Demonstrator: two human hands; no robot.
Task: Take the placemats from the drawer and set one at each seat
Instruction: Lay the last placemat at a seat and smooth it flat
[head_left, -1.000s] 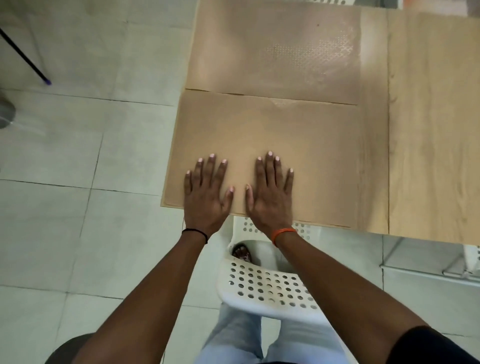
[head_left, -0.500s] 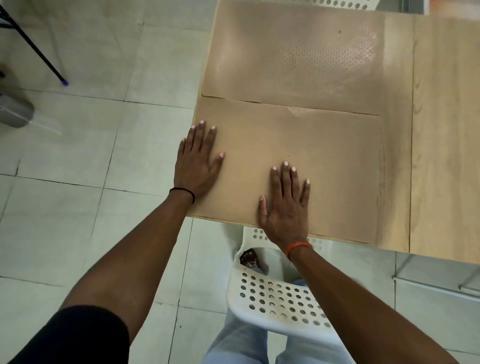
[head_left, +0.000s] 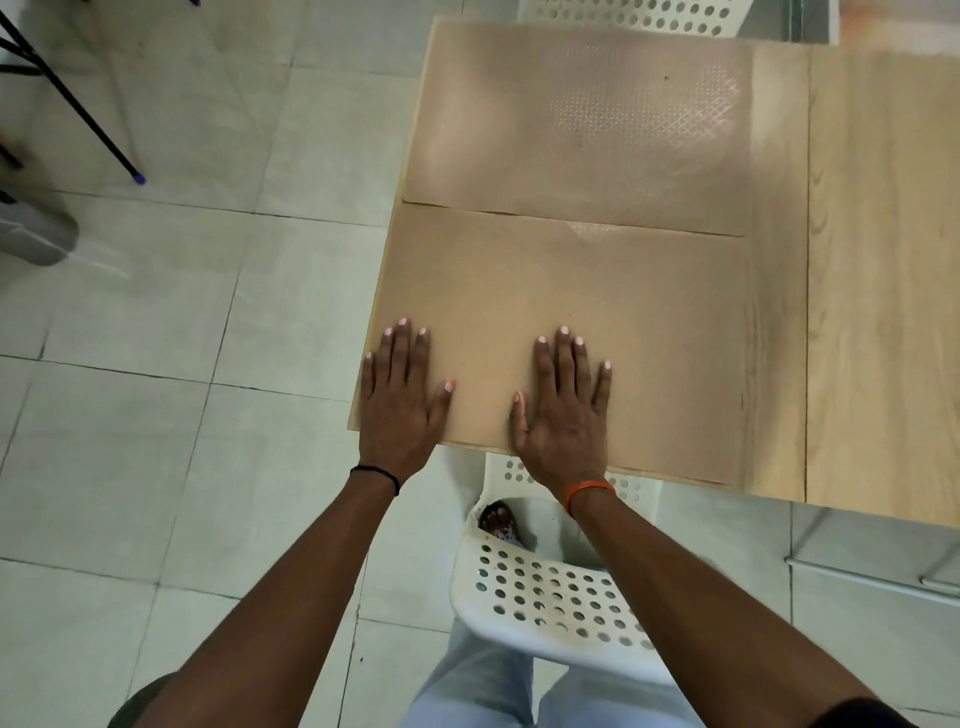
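Placemats, tan, two. Head view: near placemat (head_left: 597, 322) lying flat on wooden table (head_left: 883, 260) at near-left corner, in front of white perforated chair (head_left: 550, 603). Far placemat (head_left: 582, 124) lying just beyond, edges meeting. Left hand (head_left: 397, 400) pressing near placemat's left edge, fingers straight, flat. Right hand (head_left: 563, 410) pressing its near edge, fingers spread, flat. Second white chair (head_left: 634, 15) showing at table's far side.
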